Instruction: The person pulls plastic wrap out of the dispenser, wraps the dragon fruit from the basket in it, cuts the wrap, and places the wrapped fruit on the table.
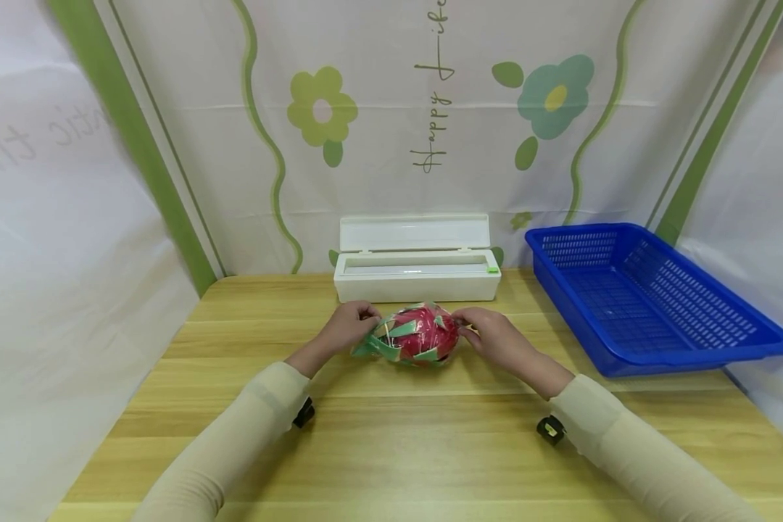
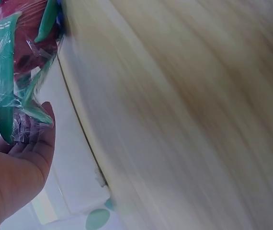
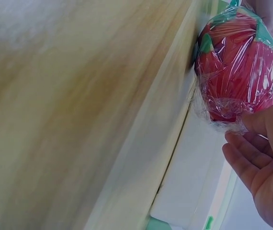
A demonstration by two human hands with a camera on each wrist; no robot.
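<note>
A red dragon fruit (image 1: 424,332) with green scales is covered in clear cling film (image 3: 230,125). Both hands hold it just above the wooden table, one at each end. My left hand (image 1: 349,326) grips the leafy green end, its fingers curled under the film and scale tips (image 2: 33,115). At the round red end, my right hand (image 1: 492,335) pinches gathered film between thumb and index finger, while its other fingers are loosely bent. Behind the fruit stands a white cling film dispenser box (image 1: 417,290) with its lid raised.
A blue perforated plastic basket (image 1: 652,359) stands at the right rear of the wooden table (image 1: 391,449). Patterned white cloth (image 1: 378,174) hangs behind and at both sides. Each wrist carries a small black camera.
</note>
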